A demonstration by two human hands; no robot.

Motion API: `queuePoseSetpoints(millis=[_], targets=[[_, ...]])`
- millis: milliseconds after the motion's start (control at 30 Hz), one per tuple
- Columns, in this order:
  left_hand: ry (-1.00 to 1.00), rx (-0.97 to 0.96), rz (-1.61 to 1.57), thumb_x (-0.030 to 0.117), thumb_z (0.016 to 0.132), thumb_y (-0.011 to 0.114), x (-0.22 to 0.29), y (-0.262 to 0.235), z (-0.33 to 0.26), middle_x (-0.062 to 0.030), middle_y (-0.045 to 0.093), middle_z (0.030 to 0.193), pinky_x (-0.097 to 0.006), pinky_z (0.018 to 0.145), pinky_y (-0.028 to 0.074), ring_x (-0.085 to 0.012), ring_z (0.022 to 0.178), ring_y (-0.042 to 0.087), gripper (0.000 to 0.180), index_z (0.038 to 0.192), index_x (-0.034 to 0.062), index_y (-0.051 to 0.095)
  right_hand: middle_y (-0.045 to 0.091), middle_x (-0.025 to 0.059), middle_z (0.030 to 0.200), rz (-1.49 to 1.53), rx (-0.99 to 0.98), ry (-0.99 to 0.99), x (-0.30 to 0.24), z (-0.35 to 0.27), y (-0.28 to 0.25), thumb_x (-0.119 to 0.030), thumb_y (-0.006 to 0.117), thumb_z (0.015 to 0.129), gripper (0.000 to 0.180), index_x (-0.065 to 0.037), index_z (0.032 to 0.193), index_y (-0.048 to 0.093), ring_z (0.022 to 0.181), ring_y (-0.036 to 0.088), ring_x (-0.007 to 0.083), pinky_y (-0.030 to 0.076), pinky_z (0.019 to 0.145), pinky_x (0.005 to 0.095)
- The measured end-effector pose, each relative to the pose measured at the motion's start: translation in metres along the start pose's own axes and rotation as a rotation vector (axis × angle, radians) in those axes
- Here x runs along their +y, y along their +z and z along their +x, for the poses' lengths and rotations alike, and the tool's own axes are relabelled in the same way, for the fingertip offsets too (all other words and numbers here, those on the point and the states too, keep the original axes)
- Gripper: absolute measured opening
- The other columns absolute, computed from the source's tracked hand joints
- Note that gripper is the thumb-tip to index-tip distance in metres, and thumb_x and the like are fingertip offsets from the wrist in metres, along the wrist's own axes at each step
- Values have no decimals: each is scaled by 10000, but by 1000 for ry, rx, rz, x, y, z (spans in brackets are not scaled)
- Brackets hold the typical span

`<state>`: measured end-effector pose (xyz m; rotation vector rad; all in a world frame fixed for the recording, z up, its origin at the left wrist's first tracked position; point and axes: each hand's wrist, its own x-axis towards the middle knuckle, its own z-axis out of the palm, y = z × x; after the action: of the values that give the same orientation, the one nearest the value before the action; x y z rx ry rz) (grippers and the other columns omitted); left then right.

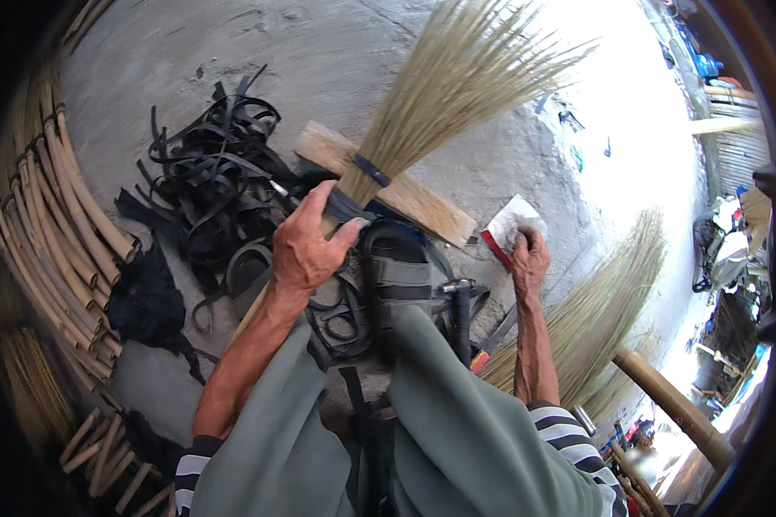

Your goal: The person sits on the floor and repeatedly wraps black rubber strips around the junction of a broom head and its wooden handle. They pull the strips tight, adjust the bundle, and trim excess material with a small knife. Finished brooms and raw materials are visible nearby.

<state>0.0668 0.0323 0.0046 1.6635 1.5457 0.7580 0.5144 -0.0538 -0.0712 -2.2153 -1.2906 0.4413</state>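
A straw broom point(457, 86) lies with its bristles fanned away from me, a dark band point(372, 171) around them. Its neck, wrapped in black strip, crosses a wooden board point(431, 209), and a pale handle point(248, 317) runs back under my left forearm. My left hand point(306, 243) is closed over the wrapped neck, thumb and forefinger toward the bristles. To the right, my right hand point(530, 252) has its fingertips pinched together at a small white and red packet point(507, 222); what they hold is hidden. A hammer point(460, 314) with a dark handle stands beside my sandaled foot point(398, 263).
Tangled black rubber strips point(211, 172) heap at the left. Bamboo poles point(69, 215) are stacked beyond them, with a dark cloth point(147, 297) alongside. Another bundle of straw point(595, 302) lies at the right, near a thick bamboo pole point(672, 407).
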Motion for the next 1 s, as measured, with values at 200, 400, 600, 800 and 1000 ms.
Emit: queuePoseSetpoints(millis=[200, 400, 600, 800, 1000], targets=[[55, 41, 41, 406, 1007, 844, 2, -3, -3, -249, 762, 1273, -509, 949, 615, -461, 1127, 772, 683, 1527, 27, 617, 775, 96, 908, 153, -97, 105, 5, -2, -6, -140, 685, 1101, 152, -7, 1153, 738, 762, 761, 158, 599, 712, 344], [85, 95, 126, 355, 984, 839, 6, -2, -6, -210, 667, 1312, -512, 915, 618, -427, 1108, 739, 663, 1523, 38, 618, 643, -21, 812, 274, -13, 227, -27, 6, -27, -258, 730, 1151, 231, -43, 1072, 697, 649, 588, 93, 483, 580, 272], [130, 164, 62, 255, 921, 879, 6, 4, -4, -196, 665, 1369, -520, 1093, 553, -424, 1264, 667, 616, 1444, 35, 639, 628, -26, 922, 353, -53, 62, -145, -16, -17, -239, 722, 1158, 208, -50, 1074, 698, 812, 561, 77, 477, 712, 264], [169, 200, 47, 220, 871, 906, 6, 7, -5, -146, 693, 1336, -527, 1047, 527, -394, 1233, 677, 614, 1405, 83, 636, 649, 93, 938, 409, -352, -322, -258, -61, 50, -137, 770, 1089, 149, -9, 1081, 693, 874, 644, 225, 525, 800, 357], [192, 228, 26, 155, 856, 909, 4, 5, -4, -117, 708, 1344, -502, 1038, 510, -352, 1248, 689, 569, 1355, 94, 642, 645, 125, 958, 463, -393, -355, -271, -68, 86, -152, 780, 1082, 177, -4, 1080, 682, 873, 653, 284, 533, 801, 394]])
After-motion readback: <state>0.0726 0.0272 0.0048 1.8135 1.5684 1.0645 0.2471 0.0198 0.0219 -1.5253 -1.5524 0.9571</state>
